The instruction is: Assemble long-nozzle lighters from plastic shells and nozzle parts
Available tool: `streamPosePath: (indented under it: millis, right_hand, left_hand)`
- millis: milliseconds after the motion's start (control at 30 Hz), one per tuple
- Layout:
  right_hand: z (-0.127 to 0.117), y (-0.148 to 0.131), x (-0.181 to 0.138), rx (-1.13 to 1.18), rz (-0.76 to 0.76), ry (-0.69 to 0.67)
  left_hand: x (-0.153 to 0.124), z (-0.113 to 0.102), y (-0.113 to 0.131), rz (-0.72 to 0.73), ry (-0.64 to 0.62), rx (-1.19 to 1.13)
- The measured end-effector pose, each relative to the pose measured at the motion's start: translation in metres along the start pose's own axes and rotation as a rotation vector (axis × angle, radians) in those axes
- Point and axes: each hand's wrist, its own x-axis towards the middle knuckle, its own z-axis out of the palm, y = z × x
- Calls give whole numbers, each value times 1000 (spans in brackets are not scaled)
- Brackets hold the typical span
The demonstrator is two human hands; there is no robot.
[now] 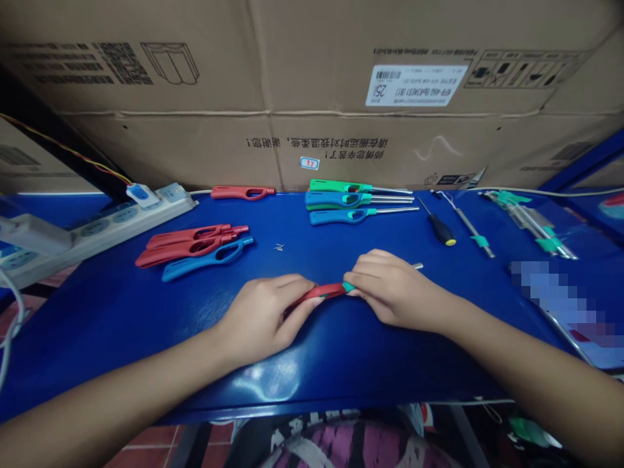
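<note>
Between my two hands, over the front middle of the blue table (205, 364), is a red long-necked lighter (332, 290) with a green collar. My left hand (273, 312) is closed round its red handle. With my right hand (390, 286) I grip it at the green collar and metal tube, whose tip shows past the fingers. Behind my hands lie several assembled lighters (341, 216) in blue and green with metal tubes. To the left are red handle shells (188, 244) and a blue one (209, 259) without tubes. Tiny metal screws or pins (279, 247) lie nearby.
A black screwdriver (441, 229) lies at the right back, beside metal tubes with green parts (472, 234) and a further bundle of tubes (536, 224). A phone-like device (570, 318) is at right. At left lies a power strip (107, 221). A cardboard wall (195, 149) stands behind.
</note>
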Motion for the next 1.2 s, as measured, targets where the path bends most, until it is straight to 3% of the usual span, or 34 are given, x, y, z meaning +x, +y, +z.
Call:
streamPosePath:
  millis: [300,567,667,733,800,867,1033,1200]
  right_hand:
    - [-11,15,-2,58,276,-200]
    - [-29,41,-15,168,258,-224]
    - [-39,55,-24,-85,444,-110]
    - [-45,68,-34,-334,696,-51]
    - [-49,83,-46,-456,989,-66]
    - [-51,98,-57,-446,1158,-131]
    - [-49,114,-64,-297,1276,-231]
    - [-58,95,-45,-337,1252,-33]
  left_hand:
    - [8,0,-15,79,-96,173]
    - [7,-15,-22,27,-135,217]
    - [4,-22,-20,4,-162,269]
    - [2,-25,-17,-25,-167,308]
    - [-1,-27,-13,-72,-169,327]
    - [-2,-27,-10,-117,-197,306]
    - [-1,-26,-6,-180,-219,157]
    - [-1,-17,-5,-148,-189,123]
